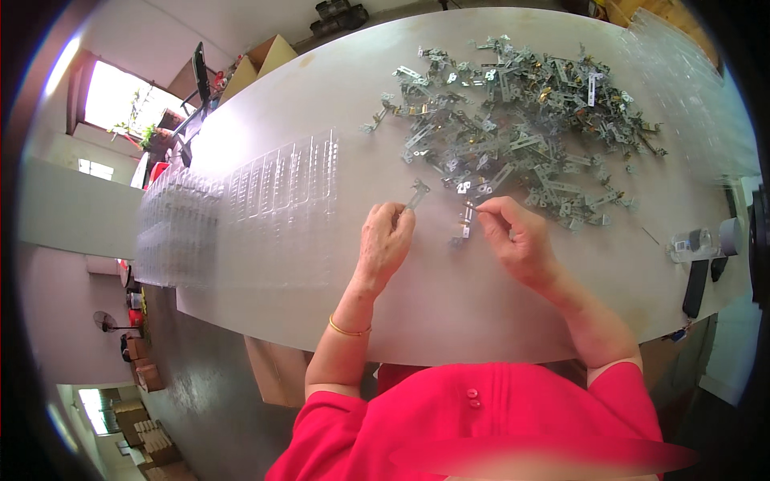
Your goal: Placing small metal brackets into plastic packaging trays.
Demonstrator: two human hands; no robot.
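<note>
My left hand (387, 240) is closed, its thumb and fingers pinching the lower end of a small metal bracket (418, 193) that points up and away from me. My right hand (520, 239) is in a pinch close by, at the near edge of the heap. Its fingertips meet on a thin, dark piece too small to name. Just left of those fingertips lies another small metal bracket (466, 229); I cannot tell whether they touch it. Beyond both hands spreads a large heap of metal brackets (525, 144), silvery grey with some brass-coloured parts.
Left of my hands is a clear plastic tray (281, 188) with rows of slots, beside a stack of similar trays (178, 228). More clear plastic sheets (694, 104) lie far right. A clear bottle (691, 245) and a black flat object (695, 289) are near the table's right edge.
</note>
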